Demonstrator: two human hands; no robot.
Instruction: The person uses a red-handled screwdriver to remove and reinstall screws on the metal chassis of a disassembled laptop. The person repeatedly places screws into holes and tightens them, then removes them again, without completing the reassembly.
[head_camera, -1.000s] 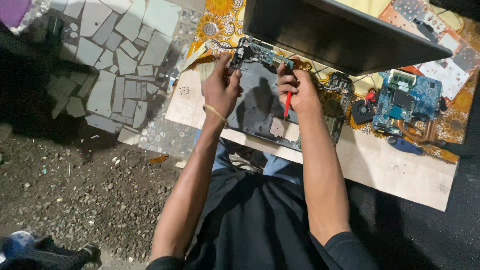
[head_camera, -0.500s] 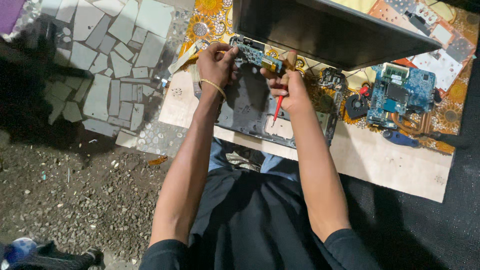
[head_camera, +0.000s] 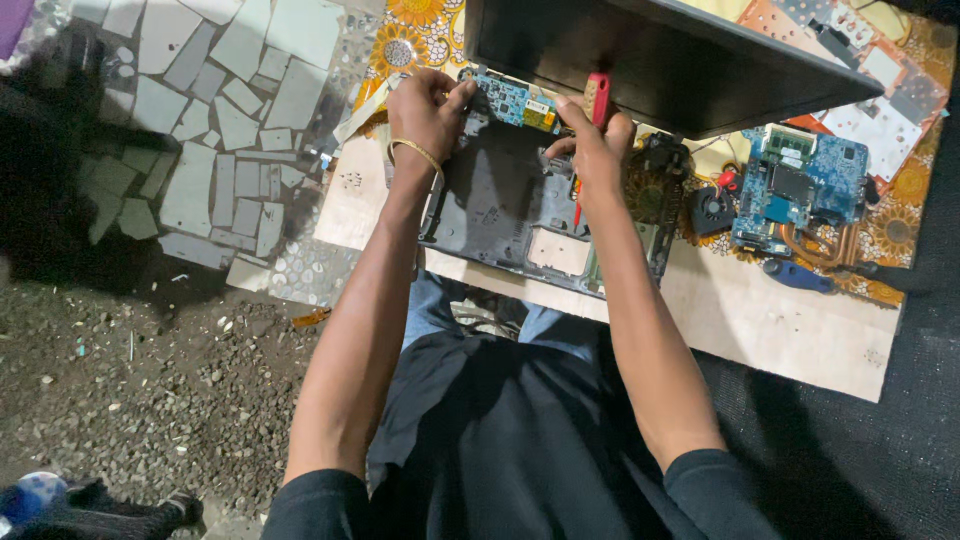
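Note:
A black laptop base (head_camera: 505, 205) lies open on a pale board (head_camera: 760, 320) across my lap. My left hand (head_camera: 428, 110), with a gold bangle on the wrist, pinches the left end of a small blue circuit board (head_camera: 510, 100) at the base's far edge. My right hand (head_camera: 590, 145) touches the board's right end with its fingertips and holds a red-handled screwdriver (head_camera: 596, 100), its thin shaft running down under the palm. The laptop's dark lid (head_camera: 660, 55) stands tilted just beyond both hands.
A blue motherboard (head_camera: 800, 185) with copper heat pipes and a black fan (head_camera: 712, 210) lie on the board to the right. Flowered orange cloth (head_camera: 410, 35) lies under the parts. Broken-tile paving (head_camera: 210, 110) and gravel (head_camera: 150, 370) are on the left.
Both hands moved further away from me, to the far edge of the laptop base, and now grip the small blue board. The screwdriver's handle now points up past my right fingers.

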